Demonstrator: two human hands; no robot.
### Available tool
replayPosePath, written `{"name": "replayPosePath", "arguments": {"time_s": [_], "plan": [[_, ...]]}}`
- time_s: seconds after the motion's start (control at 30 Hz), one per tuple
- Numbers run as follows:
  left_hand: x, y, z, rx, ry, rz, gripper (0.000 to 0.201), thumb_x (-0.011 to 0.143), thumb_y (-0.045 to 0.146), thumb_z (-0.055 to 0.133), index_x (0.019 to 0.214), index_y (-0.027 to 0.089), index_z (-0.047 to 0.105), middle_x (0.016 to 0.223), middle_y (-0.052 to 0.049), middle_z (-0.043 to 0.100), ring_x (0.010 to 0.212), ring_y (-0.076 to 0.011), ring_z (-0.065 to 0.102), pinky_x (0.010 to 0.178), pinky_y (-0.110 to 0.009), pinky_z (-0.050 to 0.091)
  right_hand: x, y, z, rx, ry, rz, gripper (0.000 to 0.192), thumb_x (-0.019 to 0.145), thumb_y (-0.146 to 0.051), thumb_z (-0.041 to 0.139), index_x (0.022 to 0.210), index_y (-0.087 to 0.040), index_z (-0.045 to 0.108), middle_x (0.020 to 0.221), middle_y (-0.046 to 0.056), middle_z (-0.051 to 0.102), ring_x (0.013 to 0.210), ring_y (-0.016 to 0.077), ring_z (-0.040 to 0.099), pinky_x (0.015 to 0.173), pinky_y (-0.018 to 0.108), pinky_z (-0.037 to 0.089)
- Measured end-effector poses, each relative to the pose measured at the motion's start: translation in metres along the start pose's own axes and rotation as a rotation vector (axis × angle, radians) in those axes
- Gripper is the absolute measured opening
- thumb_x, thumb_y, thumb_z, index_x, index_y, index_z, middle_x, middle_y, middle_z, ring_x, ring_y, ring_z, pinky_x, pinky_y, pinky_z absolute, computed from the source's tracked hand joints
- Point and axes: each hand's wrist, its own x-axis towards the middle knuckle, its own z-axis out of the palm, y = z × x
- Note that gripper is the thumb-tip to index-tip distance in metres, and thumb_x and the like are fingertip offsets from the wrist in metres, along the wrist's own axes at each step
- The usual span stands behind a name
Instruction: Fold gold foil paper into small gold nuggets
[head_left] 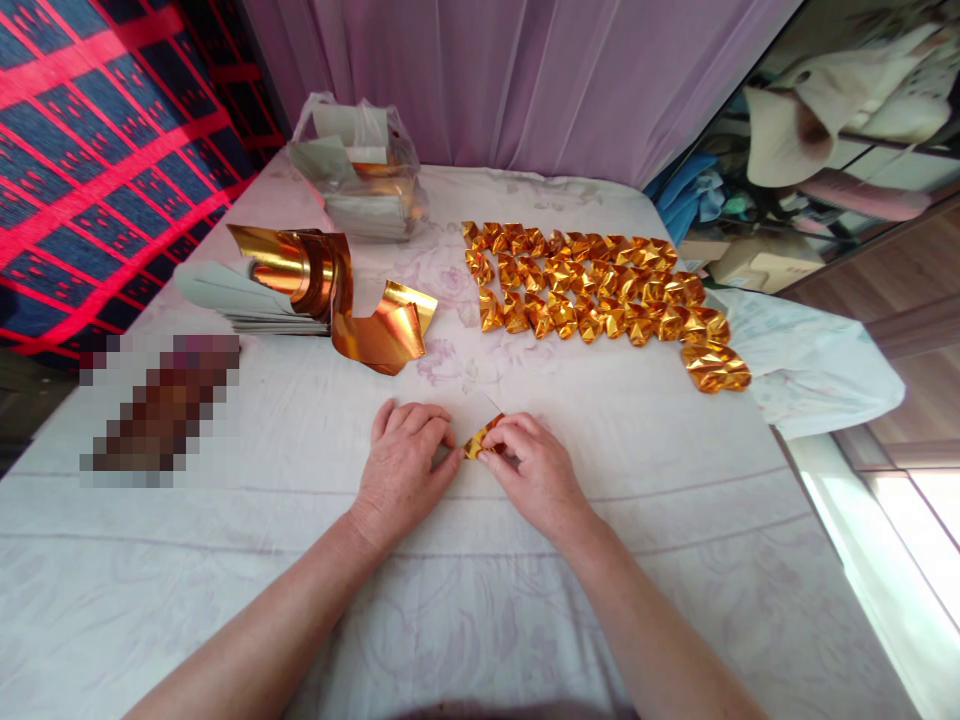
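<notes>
A small piece of gold foil paper (474,446), folded to a narrow pointed shape, lies at the middle of the cloth-covered table (420,610). My left hand (409,460) pinches its left end between thumb and fingertips. At the other end, my right hand (538,468) has its thumb and fingers closed on the foil and hides part of it. Beyond the hands to the left are loose gold foil sheets (382,342), curled up from the cloth. Several rows of folded gold foil pieces (562,315) stand beyond my right hand.
A stack of foil sheets with pale backs (281,318) stands at the left. Behind it sits a clear plastic bag (367,205) of more sheets. A blurred-out object (161,410) lies near the left edge. A pale cloth (817,365) hangs over the right edge.
</notes>
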Motion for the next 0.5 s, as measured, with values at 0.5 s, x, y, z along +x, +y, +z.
{"name": "replayPosePath", "arguments": {"time_s": [0.5], "plan": [[0.000, 0.000, 0.000, -0.004, -0.001, -0.001, 0.006, 0.084, 0.024, 0.065, 0.082, 0.023, 0.059, 0.107, -0.003, 0.067, 0.103, -0.0241, 0.058, 0.111, -0.056, 0.028, 0.003, 0.002, -0.012, 0.015, -0.083, -0.048, 0.017, 0.082, -0.007, 0.058, 0.080, -0.022, 0.064, 0.093, 0.001, 0.065, 0.081, 0.0138, 0.063, 0.072, 0.027, 0.049]]}}
